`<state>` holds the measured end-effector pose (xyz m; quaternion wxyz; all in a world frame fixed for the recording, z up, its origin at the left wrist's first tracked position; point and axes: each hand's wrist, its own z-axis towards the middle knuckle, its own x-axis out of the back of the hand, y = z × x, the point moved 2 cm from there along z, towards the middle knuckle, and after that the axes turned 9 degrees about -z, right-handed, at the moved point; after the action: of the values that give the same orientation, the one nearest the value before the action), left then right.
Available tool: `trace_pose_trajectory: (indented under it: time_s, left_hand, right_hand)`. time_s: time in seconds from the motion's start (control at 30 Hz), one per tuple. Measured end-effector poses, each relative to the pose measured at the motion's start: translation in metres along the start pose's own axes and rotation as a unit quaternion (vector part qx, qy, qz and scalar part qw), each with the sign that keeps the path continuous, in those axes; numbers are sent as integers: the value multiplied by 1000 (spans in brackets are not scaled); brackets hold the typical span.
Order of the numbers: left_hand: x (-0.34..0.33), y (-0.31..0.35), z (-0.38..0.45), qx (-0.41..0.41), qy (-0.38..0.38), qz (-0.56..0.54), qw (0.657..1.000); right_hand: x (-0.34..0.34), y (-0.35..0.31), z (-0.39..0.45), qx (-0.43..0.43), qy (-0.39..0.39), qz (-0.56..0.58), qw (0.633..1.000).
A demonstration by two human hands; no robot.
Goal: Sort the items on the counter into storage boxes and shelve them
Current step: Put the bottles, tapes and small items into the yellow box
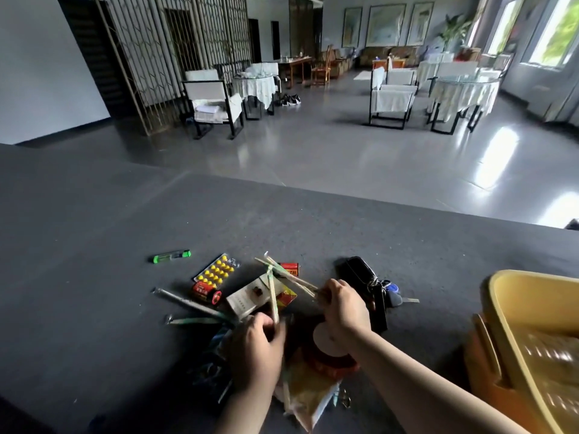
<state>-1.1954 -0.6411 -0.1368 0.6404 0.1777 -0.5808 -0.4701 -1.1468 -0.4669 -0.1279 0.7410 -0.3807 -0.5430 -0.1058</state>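
Observation:
A pile of small items lies on the dark grey counter [94, 220]. My left hand [257, 349] pinches one thin wrapped stick [273, 296] that points up and away. My right hand [343, 308] grips the ends of two or three more wrapped sticks [288, 274] that fan out to the left. Beneath them lie a white card box [247, 297], a red packet [286, 296], a blister pack of yellow pills [216, 270], a red battery [206, 292] and a green lighter [170, 256]. A yellow storage box [501, 296] stands at the right.
A black key case with keys [366, 280] lies right of my right hand. A roll of red tape [329, 349] and a yellowish packet [310, 393] sit under my wrists. More wrapped sticks [188, 303] lie at the left. The counter's far edge drops to a dining room floor.

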Motion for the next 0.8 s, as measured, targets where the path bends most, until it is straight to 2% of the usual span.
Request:
trace_pose_trajectory:
  time_s: [0.1, 0.23, 0.37, 0.43, 0.5, 0.6, 0.7, 0.8]
  left_hand:
    - [8, 17, 11, 26, 57, -104, 993]
    - [26, 85, 32, -80, 114, -232, 963]
    - [21, 166, 38, -214, 84, -295, 927]
    - [8, 201, 29, -286, 51, -291, 912]
    - [-10, 229, 17, -334, 8, -293, 896]
    - [-37, 262, 2, -388, -53, -296, 871]
    - [-61, 293, -12, -475, -84, -257, 837]
    - [-83, 314, -25, -535, -128, -208, 809]
  right_hand:
    - [30, -10, -12, 6, 47, 58, 997]
    - [106, -21, -30, 11, 138, 170, 976]
    - [198, 15, -55, 22, 274, 242, 931]
    - [240, 56, -70, 13, 328, 222, 918]
    - [275, 105, -84, 13, 346, 189, 919]
    - [307, 184, -98, 3, 301, 75, 951]
    - [321, 256, -104, -25, 169, -69, 983]
    - [322, 297, -105, -17, 41, -215, 976]
